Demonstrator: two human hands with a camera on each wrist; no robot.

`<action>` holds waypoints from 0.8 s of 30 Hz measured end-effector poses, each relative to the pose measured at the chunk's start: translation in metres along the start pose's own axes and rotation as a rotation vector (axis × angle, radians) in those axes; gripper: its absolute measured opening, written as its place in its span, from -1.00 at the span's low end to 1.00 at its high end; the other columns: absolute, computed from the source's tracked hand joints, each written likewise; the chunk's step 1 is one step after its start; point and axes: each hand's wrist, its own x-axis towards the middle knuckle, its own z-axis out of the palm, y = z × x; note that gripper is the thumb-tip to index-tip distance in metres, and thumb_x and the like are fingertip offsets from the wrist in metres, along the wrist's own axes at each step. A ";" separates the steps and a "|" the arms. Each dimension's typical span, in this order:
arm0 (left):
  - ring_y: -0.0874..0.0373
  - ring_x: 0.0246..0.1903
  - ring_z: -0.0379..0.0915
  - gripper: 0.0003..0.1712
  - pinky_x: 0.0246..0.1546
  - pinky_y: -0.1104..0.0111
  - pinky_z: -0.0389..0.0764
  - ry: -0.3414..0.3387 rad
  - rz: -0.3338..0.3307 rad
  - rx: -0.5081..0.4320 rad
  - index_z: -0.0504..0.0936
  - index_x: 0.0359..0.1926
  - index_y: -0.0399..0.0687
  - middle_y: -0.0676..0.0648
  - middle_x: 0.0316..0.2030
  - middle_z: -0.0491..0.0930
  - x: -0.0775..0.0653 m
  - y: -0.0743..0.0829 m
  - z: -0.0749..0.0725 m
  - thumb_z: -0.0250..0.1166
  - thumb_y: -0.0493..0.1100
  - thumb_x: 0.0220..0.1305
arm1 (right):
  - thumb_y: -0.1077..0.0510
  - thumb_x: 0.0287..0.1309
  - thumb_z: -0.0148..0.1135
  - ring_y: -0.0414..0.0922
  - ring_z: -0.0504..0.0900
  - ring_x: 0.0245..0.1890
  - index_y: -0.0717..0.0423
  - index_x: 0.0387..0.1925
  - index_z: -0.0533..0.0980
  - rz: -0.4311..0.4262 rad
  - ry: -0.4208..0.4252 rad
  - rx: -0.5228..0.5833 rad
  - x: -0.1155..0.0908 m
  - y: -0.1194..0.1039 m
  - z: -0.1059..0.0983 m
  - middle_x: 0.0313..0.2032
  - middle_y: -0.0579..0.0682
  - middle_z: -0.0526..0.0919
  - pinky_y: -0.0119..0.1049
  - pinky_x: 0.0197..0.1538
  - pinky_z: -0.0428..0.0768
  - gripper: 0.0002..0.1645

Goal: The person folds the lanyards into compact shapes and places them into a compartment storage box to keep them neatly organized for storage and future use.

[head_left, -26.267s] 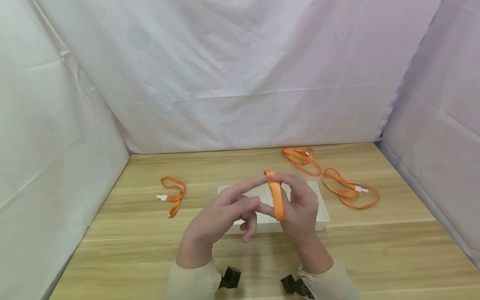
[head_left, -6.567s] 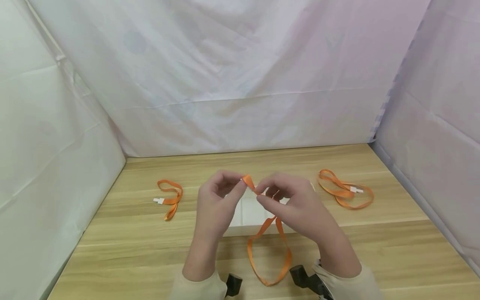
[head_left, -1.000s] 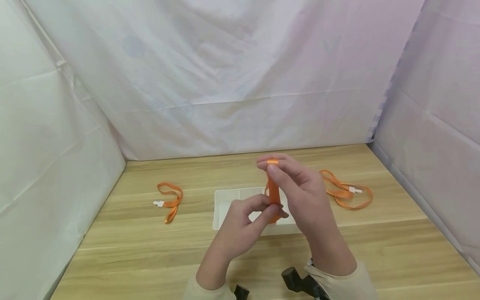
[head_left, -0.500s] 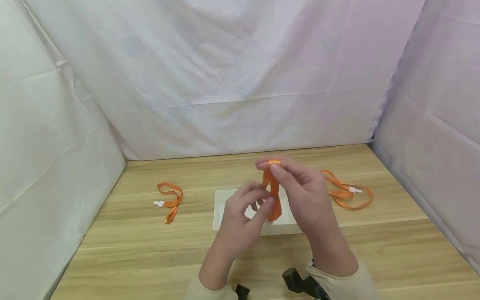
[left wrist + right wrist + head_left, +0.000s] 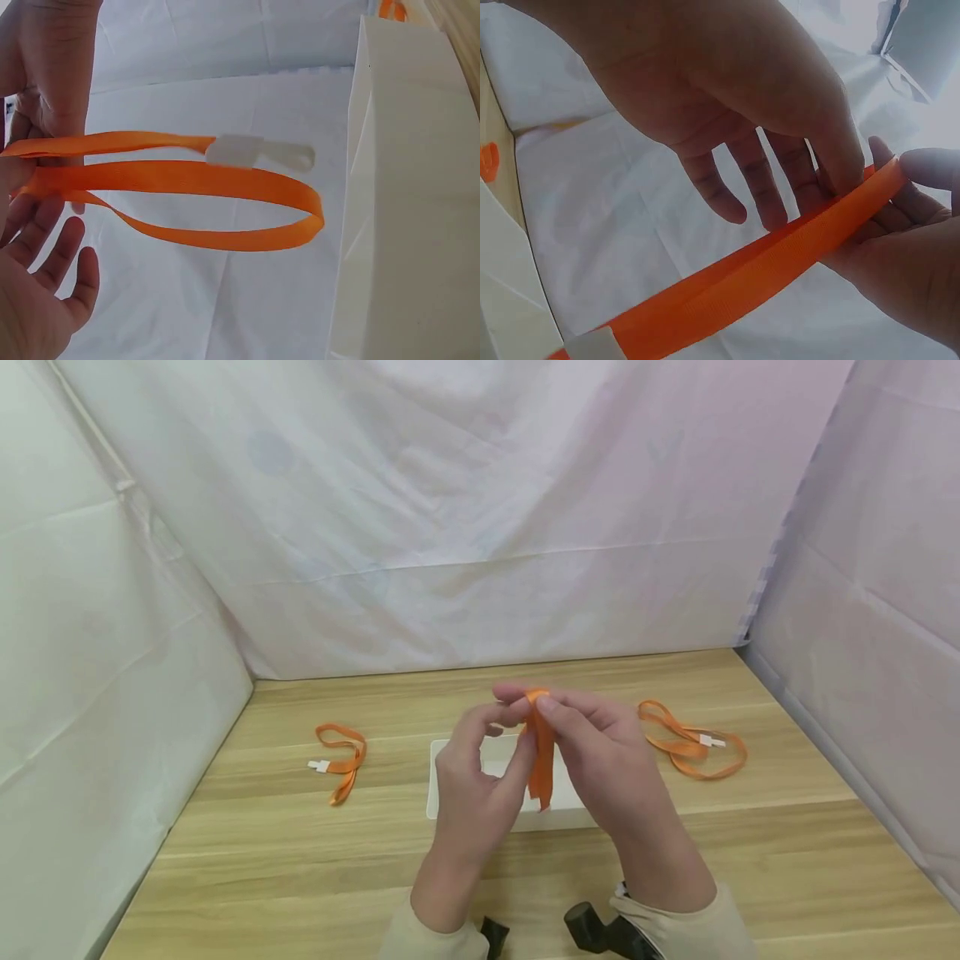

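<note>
Between both hands hangs an orange lanyard [image 5: 542,756], folded into long loops, held upright above a white tray [image 5: 562,818]. My right hand [image 5: 611,764] pinches its upper fold between thumb and fingers. With thumb and index finger, my left hand [image 5: 480,781] pinches the same strap just below that fold; the other fingers are spread in the left wrist view. There, the lanyard's white plastic clip [image 5: 236,151] dangles beside a loop, above the tray's wall [image 5: 424,180]. In the right wrist view the strap [image 5: 780,255] runs flat between the hands. Much of the tray's inside is hidden by the hands.
A loosely looped orange lanyard [image 5: 347,767] with a white clip lies on the wooden table [image 5: 285,877] at the left. Another lanyard [image 5: 684,747] lies at the right, beyond my right hand. White cloth [image 5: 465,527] walls the table's back and sides.
The back-right lanyard has left its place since the oldest frame. The held lanyard, hanging in a wide loop earlier, is now folded. My left hand has moved up from its lower end.
</note>
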 end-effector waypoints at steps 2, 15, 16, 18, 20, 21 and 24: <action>0.08 -0.13 0.69 -0.79 -0.06 0.22 0.69 0.009 0.009 0.023 0.66 -0.04 -0.20 -0.10 -0.19 0.75 0.001 0.000 0.000 0.41 -0.38 0.33 | 0.25 0.59 0.07 0.11 0.67 0.31 -0.01 -0.10 0.81 0.016 0.004 -0.008 0.000 0.000 0.001 0.09 0.02 0.83 -0.24 0.42 0.54 -0.63; 0.08 -0.06 0.70 -0.93 -0.04 0.22 0.73 -0.002 -0.060 -0.100 0.68 -0.26 -0.16 -0.08 -0.10 0.76 0.004 -0.003 -0.004 0.38 -0.38 0.36 | 0.23 0.59 0.08 0.04 0.70 0.18 0.08 -0.09 0.78 0.020 0.048 -0.060 -0.001 -0.001 0.002 0.04 0.01 0.80 -0.29 0.35 0.60 -0.68; 0.07 -0.04 0.70 -0.93 -0.02 0.22 0.73 -0.004 -0.073 -0.115 0.67 -0.26 -0.16 -0.08 -0.08 0.76 0.004 -0.003 -0.004 0.38 -0.37 0.38 | 0.23 0.60 0.08 0.05 0.69 0.18 0.11 -0.08 0.77 0.013 0.044 -0.057 -0.001 -0.001 0.002 0.05 0.02 0.80 -0.29 0.35 0.61 -0.68; 0.07 0.00 0.71 -0.96 0.02 0.23 0.74 -0.005 -0.089 -0.146 0.68 -0.24 -0.19 -0.09 -0.03 0.76 0.005 -0.003 -0.004 0.38 -0.36 0.40 | 0.23 0.60 0.08 0.04 0.69 0.17 0.12 -0.08 0.77 0.014 0.043 -0.042 -0.001 -0.001 0.002 0.04 0.01 0.81 -0.29 0.34 0.61 -0.68; 0.06 0.04 0.70 -0.98 0.05 0.26 0.75 -0.003 -0.106 -0.176 0.69 -0.21 -0.21 -0.10 0.01 0.76 0.005 -0.003 -0.003 0.39 -0.34 0.41 | 0.23 0.59 0.08 0.03 0.70 0.15 0.09 -0.09 0.78 0.015 0.043 -0.023 -0.001 -0.001 0.003 0.03 0.00 0.81 -0.30 0.31 0.63 -0.67; 0.06 0.04 0.70 -0.97 0.05 0.26 0.75 0.000 -0.116 -0.187 0.70 -0.20 -0.22 -0.10 0.00 0.75 0.005 -0.002 -0.003 0.40 -0.33 0.41 | 0.24 0.59 0.07 0.03 0.70 0.14 0.08 -0.10 0.78 0.009 0.041 -0.011 -0.001 0.000 0.003 0.02 0.00 0.82 -0.29 0.31 0.63 -0.67; 0.05 0.03 0.68 -0.93 0.08 0.24 0.76 0.001 -0.153 -0.217 0.72 -0.15 -0.21 -0.11 -0.04 0.73 0.005 -0.002 -0.002 0.42 -0.30 0.41 | 0.27 0.59 0.06 0.02 0.71 0.13 0.02 -0.12 0.80 -0.006 0.036 0.038 -0.001 0.000 0.005 -0.01 -0.02 0.83 -0.29 0.29 0.64 -0.63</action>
